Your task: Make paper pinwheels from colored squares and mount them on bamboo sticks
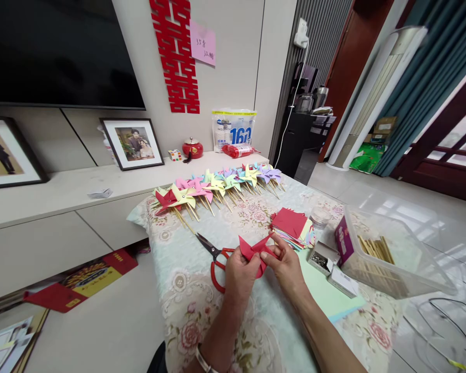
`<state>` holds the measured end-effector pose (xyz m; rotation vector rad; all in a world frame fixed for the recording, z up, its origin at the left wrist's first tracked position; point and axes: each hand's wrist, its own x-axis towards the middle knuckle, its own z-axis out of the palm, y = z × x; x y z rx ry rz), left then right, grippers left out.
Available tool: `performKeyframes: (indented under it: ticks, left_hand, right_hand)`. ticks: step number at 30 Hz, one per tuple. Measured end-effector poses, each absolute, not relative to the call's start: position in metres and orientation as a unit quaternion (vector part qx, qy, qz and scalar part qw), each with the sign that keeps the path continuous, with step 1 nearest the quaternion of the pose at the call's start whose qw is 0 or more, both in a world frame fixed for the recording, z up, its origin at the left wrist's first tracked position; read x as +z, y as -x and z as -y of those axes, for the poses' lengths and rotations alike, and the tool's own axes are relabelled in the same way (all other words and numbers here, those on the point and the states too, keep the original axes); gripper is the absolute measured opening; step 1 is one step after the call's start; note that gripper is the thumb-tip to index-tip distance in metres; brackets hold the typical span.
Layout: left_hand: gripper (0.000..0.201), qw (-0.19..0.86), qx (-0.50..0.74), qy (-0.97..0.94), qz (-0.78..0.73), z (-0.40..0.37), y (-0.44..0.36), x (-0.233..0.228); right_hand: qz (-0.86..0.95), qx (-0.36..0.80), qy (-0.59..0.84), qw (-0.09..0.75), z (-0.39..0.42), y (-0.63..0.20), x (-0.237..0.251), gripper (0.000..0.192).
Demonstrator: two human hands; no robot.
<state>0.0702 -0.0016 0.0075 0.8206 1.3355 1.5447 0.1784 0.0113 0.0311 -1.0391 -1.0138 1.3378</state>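
A piece of red paper (247,247), its corners partly folded up, is held between both hands above the flowered tablecloth. My left hand (241,272) is closed on the paper's left side. With thumb and fingers, my right hand (285,261) pinches its right side. Scissors (216,257) with red handles lie on the cloth just left of my left hand, blades toward the back. Behind my right hand sits a stack of cut paper squares (291,224), a red one on top. Finished paper pinwheels (215,185) on sticks lie in a row at the back.
Right of my hands are a small box of metal pins (323,257), a white box (342,282), light green sheets (336,301) and a clear plastic bin (407,274) with wooden sticks (376,249). Behind the table runs a white cabinet (70,199) with framed photos.
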Motion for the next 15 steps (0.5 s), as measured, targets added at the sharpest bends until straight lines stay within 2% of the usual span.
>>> performKeyframes:
  ticks: [10,15]
  left_hand:
    - [0.021,0.453,0.607,-0.353,-0.549,0.0025,-0.0688,0.0067]
    - [0.022,0.436,0.604,-0.363,-0.560,0.0044,-0.0693,0.0125]
  right_hand:
    - [0.441,0.572,0.421,0.549,-0.0114,-0.1794,0.0294,0.064]
    - [0.449,0.566,0.421,0.548,-0.0110,-0.1786,0.0307,0.064]
